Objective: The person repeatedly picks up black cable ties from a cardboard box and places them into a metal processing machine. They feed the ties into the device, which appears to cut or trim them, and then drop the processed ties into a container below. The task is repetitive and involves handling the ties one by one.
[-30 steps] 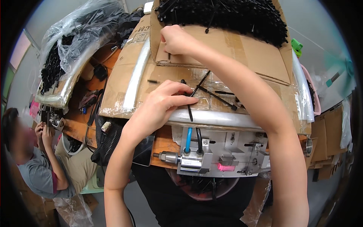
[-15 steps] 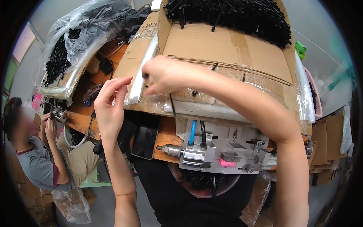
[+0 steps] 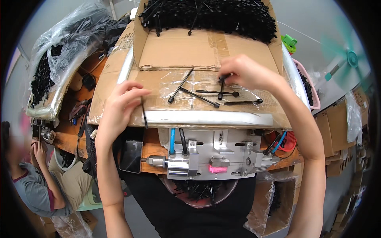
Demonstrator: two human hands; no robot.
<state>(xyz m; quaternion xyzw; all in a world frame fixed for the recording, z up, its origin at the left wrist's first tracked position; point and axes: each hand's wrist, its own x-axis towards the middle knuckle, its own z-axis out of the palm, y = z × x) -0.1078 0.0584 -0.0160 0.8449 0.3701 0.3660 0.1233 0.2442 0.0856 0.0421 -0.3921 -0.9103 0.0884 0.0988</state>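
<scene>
My right hand (image 3: 244, 71) is closed over the cardboard, its fingers pinching a thin black rod with a thick end (image 3: 221, 90). Several more such rods lie loosely crossed below and left of it, one (image 3: 199, 97) slanting across the middle and another (image 3: 243, 102) at the right. My left hand (image 3: 121, 103) hovers at the left edge of the cardboard, fingers bent and apart. Close under its fingertips a single black rod (image 3: 144, 114) points down past the board's front edge; its upper end is partly hidden, and it appears to lie there rather than be gripped.
An open carton (image 3: 178, 51) heaped with black rods (image 3: 214, 18) stands behind. In front sits a metal fixture (image 3: 206, 158) with air hoses and a pink block (image 3: 218, 169). A phone (image 3: 131, 154) lies left of it. A bowl (image 3: 230, 194) of rods is below; a co-worker (image 3: 37, 186) sits left.
My right hand has swung from beside my left hand over to the right, uncovering the loose rods on the cardboard. The whole view has shifted, so the scene sits farther left.
</scene>
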